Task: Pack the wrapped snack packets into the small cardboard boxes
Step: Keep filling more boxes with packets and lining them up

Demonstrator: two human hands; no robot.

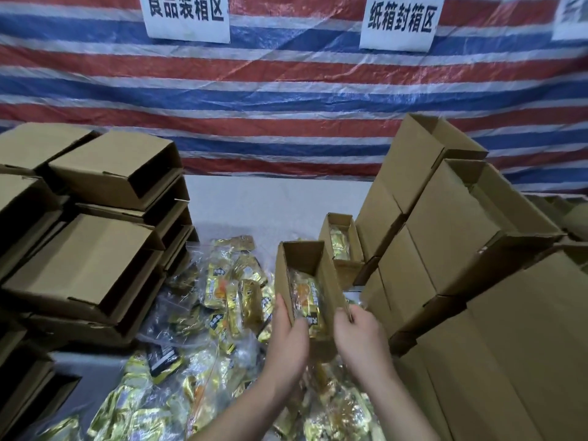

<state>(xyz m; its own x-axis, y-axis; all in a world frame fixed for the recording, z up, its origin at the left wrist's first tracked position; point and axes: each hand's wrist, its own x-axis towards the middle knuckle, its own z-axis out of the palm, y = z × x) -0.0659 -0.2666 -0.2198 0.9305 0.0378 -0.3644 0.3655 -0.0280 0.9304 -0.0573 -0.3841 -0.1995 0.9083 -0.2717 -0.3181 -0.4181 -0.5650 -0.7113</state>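
Between my two hands sits a small open cardboard box [310, 272], long and narrow, with its long axis running away from me toward the striped tarp wall [286, 100]. My left hand [288, 338] grips the box's left wall at the near end, fingers lying up along the outside. My right hand [358, 338] holds the right wall at the near corner, fingers curled over the edge. Both hands are equally near; the box is directly ahead of my fingertips.

Inside the box lies a gold-wrapped snack packet [307, 300], lengthwise along the box, its near end poking out toward me between my hands. The far half of the box looks unfilled, so I judge there is room for more, and the packet probably needs pushing forward along that same axis.

Loose packets [222, 294] in gold wrappers, some inside clear plastic bags, are heaped on the table to my left and below my wrists, closest to my left hand. Just beyond, to the right, stands another small box [342, 237] already holding packets. Stacks of shallow cardboard boxes [95, 243] rise on my left; tall upright cartons [461, 233] crowd my right, well clear of my fingers.
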